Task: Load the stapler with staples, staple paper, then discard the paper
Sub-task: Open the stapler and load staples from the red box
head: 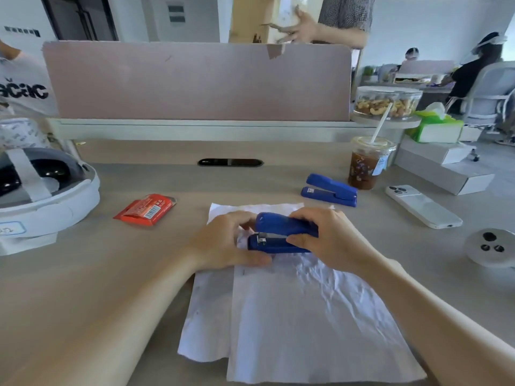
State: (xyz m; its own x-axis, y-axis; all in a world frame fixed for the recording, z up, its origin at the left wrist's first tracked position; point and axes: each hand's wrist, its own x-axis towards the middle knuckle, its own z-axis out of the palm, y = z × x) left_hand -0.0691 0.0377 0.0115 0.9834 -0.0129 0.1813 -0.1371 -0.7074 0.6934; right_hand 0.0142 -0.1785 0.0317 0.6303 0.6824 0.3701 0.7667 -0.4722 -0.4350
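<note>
A blue stapler [281,232] lies over the far end of crumpled white paper sheets [301,316] on the desk. Its top arm is slightly raised and its metal nose points left. My right hand [326,240] grips the stapler's rear half from the right. My left hand [223,240] rests on the paper at the stapler's nose, fingers curled by the front end. A red staple box [146,209] lies to the left on the desk. A second blue stapler [330,190] sits further back on the right.
An iced coffee cup [367,165] with a straw stands behind the second stapler. A white phone [423,206] lies at the right, near white boxes [451,174]. A white headset [41,190] sits at the left. A pink divider [195,82] closes the desk's far edge.
</note>
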